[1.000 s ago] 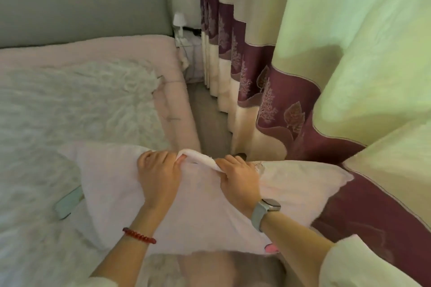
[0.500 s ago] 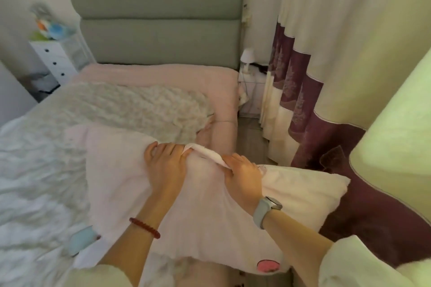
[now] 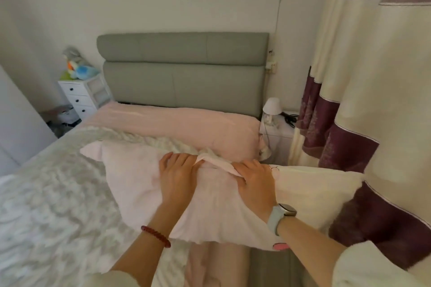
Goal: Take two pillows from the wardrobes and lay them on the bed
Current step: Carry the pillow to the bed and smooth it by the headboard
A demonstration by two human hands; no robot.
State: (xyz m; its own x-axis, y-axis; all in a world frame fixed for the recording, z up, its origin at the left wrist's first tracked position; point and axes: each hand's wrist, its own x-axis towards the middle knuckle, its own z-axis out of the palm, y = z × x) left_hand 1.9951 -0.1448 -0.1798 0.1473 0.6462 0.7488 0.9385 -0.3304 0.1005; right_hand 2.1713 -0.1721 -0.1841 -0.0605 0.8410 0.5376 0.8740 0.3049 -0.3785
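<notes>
A pale pink pillow (image 3: 130, 182) hangs in front of me over the bed's right edge. My left hand (image 3: 178, 175) and my right hand (image 3: 255, 182) both clutch its top edge, side by side, with a fold of fabric bunched between them. The pillow's right end (image 3: 312, 189) looks cream and reaches toward the curtain. Beneath it lies the bed (image 3: 46, 205), covered by a fluffy grey-white blanket, with a pink sheet (image 3: 186, 123) near the grey headboard (image 3: 182, 72). No second pillow shows.
Purple and cream curtains (image 3: 373, 112) hang close on the right. A white nightstand (image 3: 277, 137) with a small lamp (image 3: 271, 107) stands by the headboard. A white drawer unit (image 3: 81, 98) with plush toys stands far left. A narrow floor gap (image 3: 268, 265) runs beside the bed.
My view has risen toward the headboard and wall. Both hands keep the same grip on the pillow, which has moved up the bed toward the head end.
</notes>
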